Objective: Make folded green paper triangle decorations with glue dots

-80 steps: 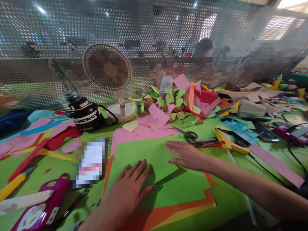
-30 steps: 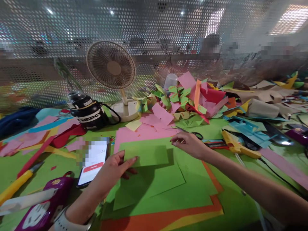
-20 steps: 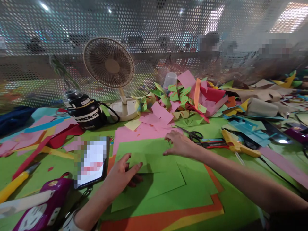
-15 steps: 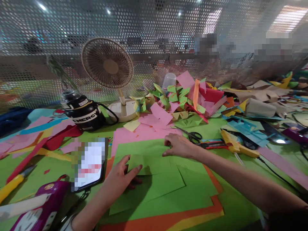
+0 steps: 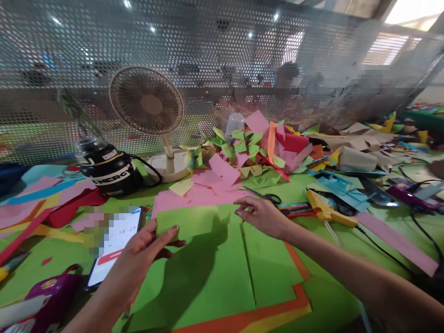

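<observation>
Green paper piece (image 5: 190,222) aloft, pinched by the left hand (image 5: 144,249), inboard of the worktop's (image 5: 336,296) near edge! Right hand (image 5: 262,215) beside it, fingers curled; whether they grip anything, can't tell. So one piece is in hand, while at least two broad green sheets (image 5: 222,277) lie below, apparently not taken up. Count one yellow glue gun (image 5: 324,210), one fan (image 5: 151,105).

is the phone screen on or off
On: the phone screen, beside the left hand, is brightly lit, showing digits and a red bar; part of it is blurred out.
</observation>
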Demonstrator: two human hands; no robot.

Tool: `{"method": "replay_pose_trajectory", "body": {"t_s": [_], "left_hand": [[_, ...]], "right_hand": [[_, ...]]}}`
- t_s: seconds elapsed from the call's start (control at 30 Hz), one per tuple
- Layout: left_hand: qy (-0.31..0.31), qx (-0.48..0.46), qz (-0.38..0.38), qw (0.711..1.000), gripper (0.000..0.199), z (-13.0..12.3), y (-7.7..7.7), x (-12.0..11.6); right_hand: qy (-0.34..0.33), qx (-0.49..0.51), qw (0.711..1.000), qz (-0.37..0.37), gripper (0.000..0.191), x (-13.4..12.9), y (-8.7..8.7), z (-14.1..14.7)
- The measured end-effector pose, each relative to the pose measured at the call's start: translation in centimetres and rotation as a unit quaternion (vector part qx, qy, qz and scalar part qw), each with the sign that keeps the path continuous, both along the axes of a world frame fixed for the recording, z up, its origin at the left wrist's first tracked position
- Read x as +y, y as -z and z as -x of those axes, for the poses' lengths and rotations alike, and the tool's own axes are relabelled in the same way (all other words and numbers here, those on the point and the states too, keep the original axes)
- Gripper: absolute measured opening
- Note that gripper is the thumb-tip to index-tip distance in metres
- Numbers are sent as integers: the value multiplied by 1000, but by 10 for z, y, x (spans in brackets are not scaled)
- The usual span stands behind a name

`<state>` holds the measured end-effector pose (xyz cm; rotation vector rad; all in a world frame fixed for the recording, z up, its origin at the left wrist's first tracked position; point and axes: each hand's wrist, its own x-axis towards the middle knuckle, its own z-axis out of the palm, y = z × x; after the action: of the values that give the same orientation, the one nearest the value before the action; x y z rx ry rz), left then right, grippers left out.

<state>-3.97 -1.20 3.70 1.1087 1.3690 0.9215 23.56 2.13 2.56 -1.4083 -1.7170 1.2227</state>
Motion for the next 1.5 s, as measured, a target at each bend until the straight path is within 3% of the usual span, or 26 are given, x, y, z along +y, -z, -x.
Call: {"method": "replay_pose_trajectory", "body": {"t_s": [0.17, 0.27, 0.4, 0.53, 0.67, 0.77, 0.87, 1.03, 1.1, 1.23, 1.33, 1.5], "left_hand": [[25, -3, 25, 999, 42, -23, -2, -9], [-2, -1, 37, 999, 54, -29, 3, -12], [-53, 5, 53, 997, 62, -24, 17, -14], [-34, -11, 58, 998, 77, -24, 21, -17], [35, -55, 32, 997, 81, -27, 13, -17], [50, -57, 37, 996, 74, -25, 11, -15], [51, -59, 50, 996, 70, -24, 13, -13], [60, -55, 60, 995, 55, -27, 19, -12], [59, -46, 59, 995, 51, -27, 21, -12], [53, -40, 40, 997, 46, -25, 24, -10], [66, -56, 40, 995, 49, -24, 26, -8], [85, -107, 84, 987, 48, -28, 24, -11]], "right_hand": [[-52, 46, 993, 95, 57, -11, -11, 5], [-25, 14, 995, 94, 68, -12, -11, 8], [19, 35, 989, 143, 58, -16, -14, 8], [3, 83, 981, 174, 42, -14, -12, 6], [47, -46, 993, 95, 31, 3, -8, -17], [108, -168, 979, 32, 26, 23, -12, -49], [160, -247, 956, 0, 20, 38, -21, -79], [280, -353, 890, -70, 22, 56, -27, -108], [281, -361, 887, -63, 24, 63, -22, -113], [242, -312, 916, -68, 24, 71, -11, -114], [247, -245, 927, -139, 19, 66, -13, -109], [256, -122, 925, -254, 33, 44, -26, -89]]}}
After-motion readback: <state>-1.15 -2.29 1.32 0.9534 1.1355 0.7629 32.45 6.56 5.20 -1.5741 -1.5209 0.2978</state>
